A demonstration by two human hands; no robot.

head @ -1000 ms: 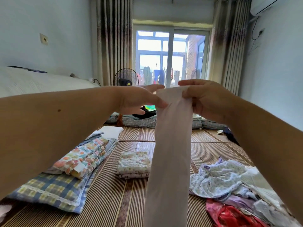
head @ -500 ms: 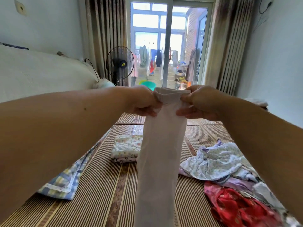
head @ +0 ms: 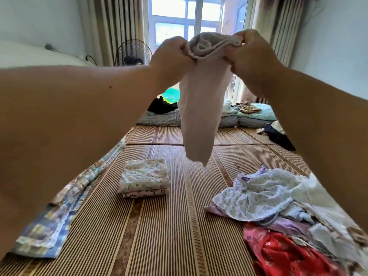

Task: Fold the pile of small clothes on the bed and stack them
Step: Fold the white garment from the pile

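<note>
A: Both hands are up high! The left hand and right hand each clench the bunched top of the pale garment.
B: It hangs in the air above and just beyond the stack, lower end clear of the mat.
A: The pile lies right of the stack, loose and unfolded.

Striped bed mat – folded floral stack mid, loose clothes pile rt, checked quilt lt edge.
</note>
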